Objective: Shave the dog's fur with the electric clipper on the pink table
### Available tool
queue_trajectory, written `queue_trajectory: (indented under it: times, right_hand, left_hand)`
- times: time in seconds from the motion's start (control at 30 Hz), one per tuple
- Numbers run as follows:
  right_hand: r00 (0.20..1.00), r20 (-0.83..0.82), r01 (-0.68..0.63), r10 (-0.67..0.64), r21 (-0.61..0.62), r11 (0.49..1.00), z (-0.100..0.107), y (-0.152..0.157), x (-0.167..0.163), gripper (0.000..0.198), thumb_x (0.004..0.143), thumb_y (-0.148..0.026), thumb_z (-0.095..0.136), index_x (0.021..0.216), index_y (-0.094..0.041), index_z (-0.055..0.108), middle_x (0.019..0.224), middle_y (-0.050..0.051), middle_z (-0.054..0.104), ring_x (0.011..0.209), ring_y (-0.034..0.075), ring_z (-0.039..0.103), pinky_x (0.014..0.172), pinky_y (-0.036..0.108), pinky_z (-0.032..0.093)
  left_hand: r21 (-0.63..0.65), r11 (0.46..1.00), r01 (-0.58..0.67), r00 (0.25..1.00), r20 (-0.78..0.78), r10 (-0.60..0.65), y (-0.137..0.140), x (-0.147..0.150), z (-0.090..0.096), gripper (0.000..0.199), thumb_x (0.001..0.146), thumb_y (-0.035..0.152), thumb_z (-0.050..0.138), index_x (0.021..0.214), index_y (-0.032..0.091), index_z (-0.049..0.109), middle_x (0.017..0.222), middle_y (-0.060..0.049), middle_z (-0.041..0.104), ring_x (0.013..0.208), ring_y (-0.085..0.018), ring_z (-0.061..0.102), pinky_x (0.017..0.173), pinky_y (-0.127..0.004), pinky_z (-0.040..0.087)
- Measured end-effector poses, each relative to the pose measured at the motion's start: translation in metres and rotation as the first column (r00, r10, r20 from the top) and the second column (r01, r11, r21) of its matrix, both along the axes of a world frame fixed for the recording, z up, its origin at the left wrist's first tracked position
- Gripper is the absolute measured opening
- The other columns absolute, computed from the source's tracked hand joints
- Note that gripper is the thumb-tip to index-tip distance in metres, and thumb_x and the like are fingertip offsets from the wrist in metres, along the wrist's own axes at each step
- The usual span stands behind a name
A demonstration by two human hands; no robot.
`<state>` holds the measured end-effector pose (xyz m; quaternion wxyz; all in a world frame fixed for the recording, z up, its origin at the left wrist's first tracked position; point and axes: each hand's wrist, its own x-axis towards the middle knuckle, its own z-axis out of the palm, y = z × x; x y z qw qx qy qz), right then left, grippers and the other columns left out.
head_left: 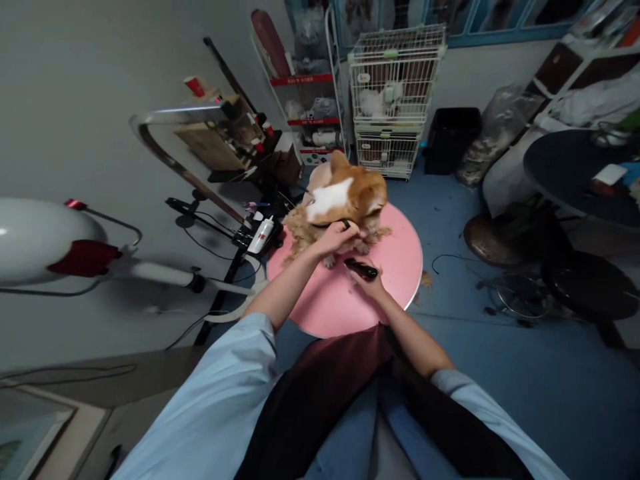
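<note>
A tan and white dog (pixel 333 200) sits on a round pink table (pixel 340 303), its head turned to the right. My left hand (pixel 340 235) is closed at the dog's chest, below its head. A thin black strap-like thing shows at those fingers, but what they grip is hidden. My right hand (pixel 370 285) is closed around a black hair clipper (pixel 361 269), held over the pink tabletop just in front of the dog's paws. Loose tan fur (pixel 299 237) is heaped along the dog's left side on the table.
A white bottle (pixel 261 235) and a curved metal arm (pixel 185 170) stand left of the table. A large white dryer (pixel 45 240) is at far left. Behind are a shelf rack (pixel 307 80) and cages (pixel 395 73) with a white animal. A black stool (pixel 590 283) stands right.
</note>
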<state>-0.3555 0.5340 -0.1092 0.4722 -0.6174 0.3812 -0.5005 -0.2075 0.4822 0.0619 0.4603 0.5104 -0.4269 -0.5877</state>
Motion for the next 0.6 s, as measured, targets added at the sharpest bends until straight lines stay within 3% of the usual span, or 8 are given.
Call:
queue_trajectory:
  times: [0.03,0.13,0.27,0.4,0.5,0.6]
  right_hand:
    - [0.998,0.019,0.055,-0.056,0.063,0.996,-0.002,0.012,-0.002,0.040,0.081,-0.049,0.077,0.107,-0.021,0.066,0.111,0.010,0.076,0.106,0.025,0.071,0.099,0.045,0.058]
    - [0.986,0.026,0.159,-0.166,0.181,0.971,0.004,0.035,-0.004,0.044,0.081,-0.053,0.077,0.108,-0.021,0.066,0.108,0.010,0.076,0.105,0.024,0.071,0.099,0.046,0.058]
    - [0.975,0.045,0.211,-0.219,0.134,0.968,0.035,0.034,0.004,0.048,0.078,-0.052,0.081,0.113,-0.023,0.065,0.118,0.012,0.074,0.110,0.026,0.071,0.103,0.046,0.057]
    - [0.951,0.094,0.288,-0.294,0.075,0.955,0.058,0.030,0.014,0.052,0.077,-0.052,0.082,0.114,-0.023,0.060,0.124,0.013,0.073,0.116,0.027,0.070,0.106,0.047,0.057]
    - [0.948,0.075,0.306,-0.309,0.051,0.951,0.061,0.031,0.022,0.050,0.081,-0.052,0.077,0.117,-0.020,0.061,0.120,0.013,0.074,0.113,0.026,0.072,0.104,0.048,0.058]
    - [0.958,0.042,0.287,-0.284,-0.088,0.954,0.060,0.023,0.032,0.045,0.083,-0.048,0.077,0.116,-0.020,0.064,0.121,0.014,0.074,0.115,0.027,0.072,0.104,0.050,0.058]
  left_hand:
    - [-0.016,0.997,0.074,0.994,0.087,-0.072,0.000,0.013,0.005,0.024,0.085,0.015,0.077,0.063,0.015,0.070,0.067,-0.004,0.073,0.061,-0.014,0.063,0.062,-0.022,0.046]
    - [-0.097,0.988,0.121,0.963,0.254,-0.093,-0.014,0.043,0.025,0.028,0.086,0.014,0.075,0.059,0.014,0.071,0.057,-0.005,0.067,0.051,-0.011,0.054,0.056,-0.021,0.041]
    - [-0.126,0.892,0.433,0.806,0.497,-0.321,-0.055,0.043,0.042,0.029,0.085,0.013,0.070,0.056,0.012,0.073,0.051,-0.003,0.062,0.044,-0.008,0.045,0.049,-0.022,0.030]
    - [-0.054,0.775,0.629,0.627,0.625,-0.465,-0.086,0.017,0.036,0.022,0.077,0.011,0.066,0.057,0.012,0.074,0.055,-0.002,0.066,0.049,-0.009,0.049,0.054,-0.021,0.034]
    - [0.039,0.700,0.713,0.482,0.697,-0.530,-0.100,0.005,0.026,0.020,0.077,0.013,0.063,0.061,0.012,0.075,0.059,-0.002,0.068,0.053,-0.009,0.052,0.058,-0.022,0.037]
    - [0.092,0.641,0.762,0.365,0.757,-0.542,-0.114,0.001,0.018,0.024,0.080,0.016,0.062,0.061,0.012,0.075,0.061,-0.003,0.069,0.053,-0.009,0.049,0.058,-0.024,0.036]
